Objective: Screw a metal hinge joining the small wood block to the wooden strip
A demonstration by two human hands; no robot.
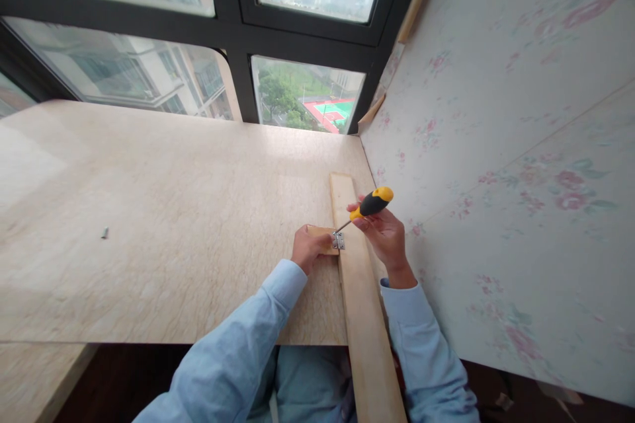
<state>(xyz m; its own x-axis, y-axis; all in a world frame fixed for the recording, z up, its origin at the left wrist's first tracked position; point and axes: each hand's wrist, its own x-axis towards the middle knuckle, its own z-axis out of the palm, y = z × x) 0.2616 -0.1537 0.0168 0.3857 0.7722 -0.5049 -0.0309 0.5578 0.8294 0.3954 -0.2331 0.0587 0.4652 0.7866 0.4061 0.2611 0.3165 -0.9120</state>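
A yellow-and-black screwdriver (371,203) is in my right hand (388,238), its fingers wrapped round the handle. Its shaft slants down to the left, and the tip meets a small metal hinge (338,242). That hinge lies across the joint between a long wooden board (364,317) and a short wooden piece (325,231). My left hand (311,248) grips the short piece, with fingertips close to the hinge's left leaf. Any screw under the tip is too small to make out. The long board runs toward me past the ledge's front edge.
The marble-patterned ledge (173,211) has a small metal screw-like piece (104,232) lying at its left. A wall with floral paper (496,165) rises close to my right arm. Dark-framed windows (307,33) stand behind the ledge.
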